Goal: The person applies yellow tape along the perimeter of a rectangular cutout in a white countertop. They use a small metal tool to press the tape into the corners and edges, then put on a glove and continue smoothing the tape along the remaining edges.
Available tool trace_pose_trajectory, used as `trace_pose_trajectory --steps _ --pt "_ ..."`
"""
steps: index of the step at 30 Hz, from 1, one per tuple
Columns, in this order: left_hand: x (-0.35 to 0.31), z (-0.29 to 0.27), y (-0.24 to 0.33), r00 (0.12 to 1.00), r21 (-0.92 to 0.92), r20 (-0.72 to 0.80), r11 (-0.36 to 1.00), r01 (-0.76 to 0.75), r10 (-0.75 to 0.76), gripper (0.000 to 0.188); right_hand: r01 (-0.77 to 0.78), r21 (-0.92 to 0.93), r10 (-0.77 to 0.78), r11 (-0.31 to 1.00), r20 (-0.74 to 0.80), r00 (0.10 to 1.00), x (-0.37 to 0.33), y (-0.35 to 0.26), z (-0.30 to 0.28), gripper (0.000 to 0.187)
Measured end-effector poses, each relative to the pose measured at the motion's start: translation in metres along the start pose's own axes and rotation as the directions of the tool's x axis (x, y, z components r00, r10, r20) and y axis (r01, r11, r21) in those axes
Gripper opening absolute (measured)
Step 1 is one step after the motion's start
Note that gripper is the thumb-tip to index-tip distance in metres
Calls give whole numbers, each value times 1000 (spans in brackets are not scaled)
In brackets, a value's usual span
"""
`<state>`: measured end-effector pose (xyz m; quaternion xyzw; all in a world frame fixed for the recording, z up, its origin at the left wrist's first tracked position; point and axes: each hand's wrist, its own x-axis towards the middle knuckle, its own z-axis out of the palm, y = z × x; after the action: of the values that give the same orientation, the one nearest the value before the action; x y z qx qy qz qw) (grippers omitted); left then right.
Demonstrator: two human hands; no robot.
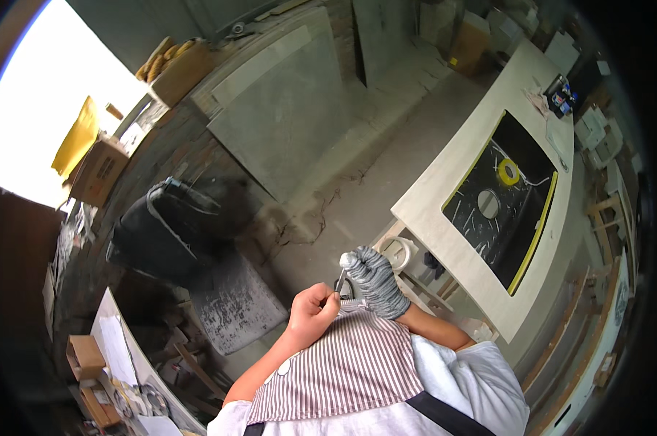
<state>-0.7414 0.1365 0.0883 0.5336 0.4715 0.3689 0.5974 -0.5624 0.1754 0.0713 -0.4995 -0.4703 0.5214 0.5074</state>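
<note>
In front of the striped apron (343, 367), my bare left hand (314, 317) is closed, its fingers pinching a thin dark metal tool (339, 281). The tool slants up toward my right hand (378, 282), which wears a grey knitted glove. That hand's fingers are curled and pressed together close to the tool's far end. A white rounded tip (347, 260) shows at the glove's front; whether it is a finger covering or something held, I cannot tell. Just beyond the glove sits a whitish round container (398, 252).
To the right stands a pale table (431, 198) with a black panel (473, 236) edged in yellow; a yellow tape roll (508, 172) lies on it. At left are a worn chair (237, 305) and a board with papers (118, 349). Large grey slabs (285, 109) lean behind.
</note>
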Motion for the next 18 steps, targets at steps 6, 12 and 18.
trace_pose_trajectory --steps 6,12,18 --pt "63 -6 24 993 -186 90 978 91 -75 17 -185 461 248 868 -80 965 58 -10 -56 29" --pt "158 -9 34 946 -62 323 996 57 -34 17 -55 358 65 932 -15 998 78 0 -42 37" --pt "252 -44 42 779 29 621 995 92 -90 20 56 329 47 943 -295 954 131 -5 -2 34"
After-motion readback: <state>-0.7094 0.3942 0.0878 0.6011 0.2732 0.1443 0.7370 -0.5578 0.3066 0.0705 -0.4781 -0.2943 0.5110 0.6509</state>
